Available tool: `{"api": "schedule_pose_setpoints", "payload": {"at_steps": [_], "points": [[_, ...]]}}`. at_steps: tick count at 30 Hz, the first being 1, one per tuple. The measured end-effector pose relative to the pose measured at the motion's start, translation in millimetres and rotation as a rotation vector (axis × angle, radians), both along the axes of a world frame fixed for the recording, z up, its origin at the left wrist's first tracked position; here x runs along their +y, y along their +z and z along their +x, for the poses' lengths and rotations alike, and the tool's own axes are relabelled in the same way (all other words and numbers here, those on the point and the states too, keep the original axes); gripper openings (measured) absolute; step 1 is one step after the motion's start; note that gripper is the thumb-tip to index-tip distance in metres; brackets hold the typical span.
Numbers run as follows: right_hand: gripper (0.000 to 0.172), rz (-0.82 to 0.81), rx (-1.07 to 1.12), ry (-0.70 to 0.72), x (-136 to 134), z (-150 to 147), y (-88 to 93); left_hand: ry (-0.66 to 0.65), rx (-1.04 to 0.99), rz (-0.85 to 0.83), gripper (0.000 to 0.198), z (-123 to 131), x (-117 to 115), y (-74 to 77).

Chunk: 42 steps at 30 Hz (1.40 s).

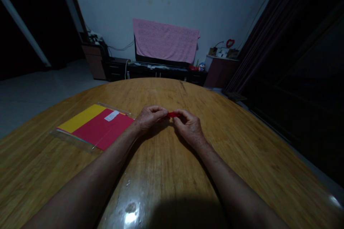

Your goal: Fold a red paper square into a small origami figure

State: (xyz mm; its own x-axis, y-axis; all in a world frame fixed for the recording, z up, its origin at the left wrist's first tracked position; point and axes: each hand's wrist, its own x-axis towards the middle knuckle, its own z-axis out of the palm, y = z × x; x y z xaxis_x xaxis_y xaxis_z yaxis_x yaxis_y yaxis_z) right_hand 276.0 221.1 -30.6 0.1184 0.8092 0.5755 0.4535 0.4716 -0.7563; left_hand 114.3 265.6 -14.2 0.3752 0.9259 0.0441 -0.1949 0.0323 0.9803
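Observation:
Between my two hands, just over the middle of the wooden table [166,164], is a small folded piece of red paper [173,114]. My left hand [150,117] pinches its left end between thumb and fingers. The right end is pinched by my right hand [188,124]. Most of the piece is hidden by my fingertips, so its full shape cannot be made out. To the left of my left hand lies a clear plastic packet of coloured paper [99,128], yellow and red on top, with a small white label [111,115].
The round table's far edge faces a low dark cabinet [115,69]. On it stands a screen draped with a pink cloth [166,39]. A side cabinet [220,69] with small items is at the right, near a dark curtain [258,32]. Light glares off the table's near side.

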Motion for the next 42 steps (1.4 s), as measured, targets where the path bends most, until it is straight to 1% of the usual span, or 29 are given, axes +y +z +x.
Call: {"api": "schedule_pose_setpoints", "payload": {"at_steps": [3, 10, 14, 18, 23, 26, 28, 32, 37, 42], "points": [[0.018, -0.014, 0.002, 0.001, 1, 0, -1.9, -0.01, -0.006, -0.005, 0.017, 0, -1, 0.2], [0.019, -0.043, -0.01, -0.001, 1, 0, -3.4, -0.009, -0.098, -0.116, 0.015, 3, -6, -1.4], [0.021, -0.08, 0.027, 0.015, 1, -1, -3.6, -0.005, -0.075, -0.123, 0.016, 3, -5, -1.8], [0.019, -0.153, 0.083, 0.038, -1, -1, 0.8, 0.002, -0.034, -0.106, 0.016, 0, -2, -1.5], [0.019, -0.322, 0.231, 0.117, -2, -1, 3.7, -0.036, -0.094, -0.162, 0.016, 2, -5, -2.8], [0.017, -0.363, 0.322, 0.157, -1, -2, 1.1, -0.072, -0.156, -0.171, 0.016, 4, -7, -3.5], [0.017, -0.379, 0.361, 0.178, 0, -3, 0.8, -0.068, -0.165, -0.175, 0.016, 5, -8, -3.0], [0.016, -0.433, 0.436, 0.198, -3, -4, 5.6, -0.06, -0.161, -0.171, 0.016, 6, -8, -2.2], [0.016, -0.478, 0.528, 0.183, -4, -4, 10.2, -0.085, -0.136, -0.14, 0.026, 4, -7, -4.9], [0.015, -0.517, 0.564, 0.157, -3, -3, 10.8, -0.064, -0.13, -0.148, 0.035, 3, -10, -0.8]]}}
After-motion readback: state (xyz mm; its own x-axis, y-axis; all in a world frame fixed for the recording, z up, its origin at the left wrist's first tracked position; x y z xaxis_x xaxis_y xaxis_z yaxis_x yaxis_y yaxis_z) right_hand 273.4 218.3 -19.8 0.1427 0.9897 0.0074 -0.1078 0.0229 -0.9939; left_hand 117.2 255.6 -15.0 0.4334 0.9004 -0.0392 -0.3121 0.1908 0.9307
